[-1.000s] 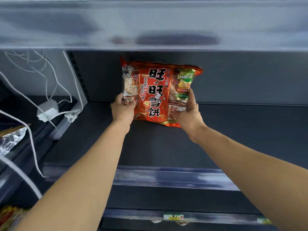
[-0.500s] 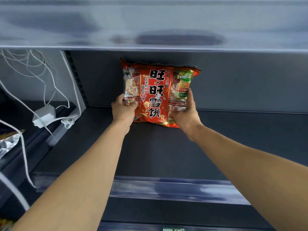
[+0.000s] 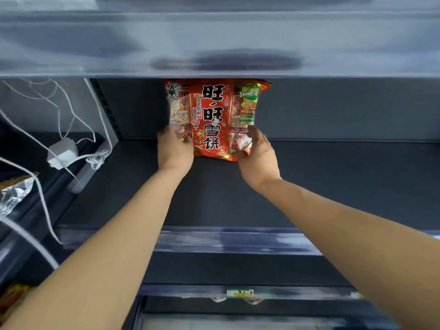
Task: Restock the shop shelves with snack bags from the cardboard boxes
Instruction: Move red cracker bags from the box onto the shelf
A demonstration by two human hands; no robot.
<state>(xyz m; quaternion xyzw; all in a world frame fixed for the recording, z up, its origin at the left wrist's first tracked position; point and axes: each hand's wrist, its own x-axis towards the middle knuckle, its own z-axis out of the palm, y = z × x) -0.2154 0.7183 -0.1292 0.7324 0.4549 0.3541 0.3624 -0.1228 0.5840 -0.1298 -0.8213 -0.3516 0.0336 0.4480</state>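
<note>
**Bag (image 3: 212,115) held upright**

The bag is stood on the shelf (image 3: 333,182), long axis vertical, rising just above the fingers. Its lower corners are gripped by curled fingers of the left hand (image 3: 175,150) and right hand (image 3: 259,160), equally near

You are holding a red snack bag (image 3: 214,120) upright near the back of a dark shelf (image 3: 333,182), its printed front facing you. Your left hand (image 3: 175,148) is gripping the bag's lower left corner and your right hand (image 3: 258,158) is gripping the lower right, thumb lying on the front. The bag's top edge is hiding behind the pale front of the upper shelf (image 3: 214,44). On the neighbouring shelf to the left, a white adapter (image 3: 62,153) is sitting among white cables (image 3: 42,191), with a crumpled foil bag (image 3: 14,194) nearer you.
</note>
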